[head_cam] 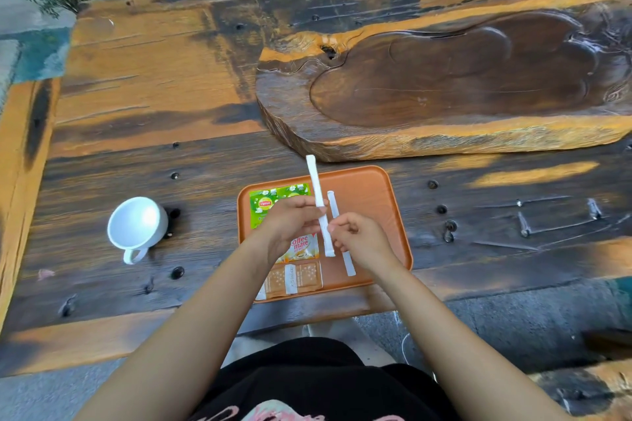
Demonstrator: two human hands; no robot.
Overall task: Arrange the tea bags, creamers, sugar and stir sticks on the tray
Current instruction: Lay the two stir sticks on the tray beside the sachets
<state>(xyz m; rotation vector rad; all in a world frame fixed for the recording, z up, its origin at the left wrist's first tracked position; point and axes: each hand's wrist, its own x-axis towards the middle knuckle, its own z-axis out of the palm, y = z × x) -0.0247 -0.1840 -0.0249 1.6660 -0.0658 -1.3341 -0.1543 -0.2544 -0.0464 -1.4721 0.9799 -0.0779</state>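
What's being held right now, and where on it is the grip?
A white wrapped stir stick, pinched between both hands: left hand around its middle, right hand near its lower end, above the orange tray.

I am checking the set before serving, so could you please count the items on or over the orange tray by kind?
Green Lipton tea bags: 2
Coffee mate creamer packets: 1 visible, partly under the left hand
Brown sugar packets: 2
White wrapped stir sticks: 2, one held in the hands, one lying on the tray
Total: 7
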